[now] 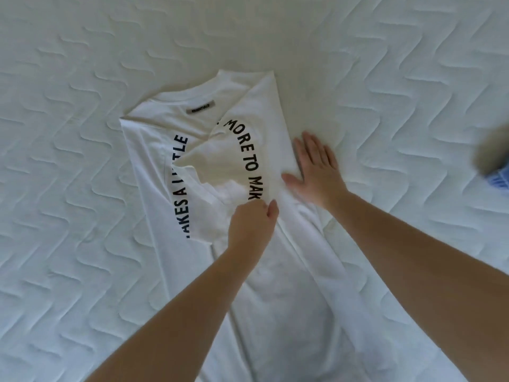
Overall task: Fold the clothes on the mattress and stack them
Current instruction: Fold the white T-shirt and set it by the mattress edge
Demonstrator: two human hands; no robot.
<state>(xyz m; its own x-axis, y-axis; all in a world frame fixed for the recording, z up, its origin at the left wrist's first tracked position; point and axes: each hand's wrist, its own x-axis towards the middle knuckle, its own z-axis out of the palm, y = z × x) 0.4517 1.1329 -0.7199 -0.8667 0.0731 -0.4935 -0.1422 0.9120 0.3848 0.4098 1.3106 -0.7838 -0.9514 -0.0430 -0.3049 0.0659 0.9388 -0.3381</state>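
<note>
— What are we looking down on?
— A white quilted mattress [82,188] with wavy stitching, filling the whole view. A white T-shirt [275,285] lies on it, running from the near edge up to the middle.

— Start close. What is nearest?
— Two bare forearms reaching in from the bottom, over the shirt's lower body, which lies narrow and long between them.

— And the hands?
— The left hand [252,224] sits on the middle of the shirt with its fingers curled, pinching a bit of the cloth just below the printed letters. The right hand [314,169] lies flat, fingers straight and together, pressing on the shirt's right edge, partly on the mattress.

— Beyond the hands?
— The right side of the shirt is folded over toward the middle, so the arc of black lettering is broken; "MORE TO MAK" shows on the flap, "AKES A LITTLE" on the left part. Farther up is the collar with a grey label [199,108].

— Anything else?
— A blurred grey and blue thing [494,164] at the right edge; I cannot tell what it is.
</note>
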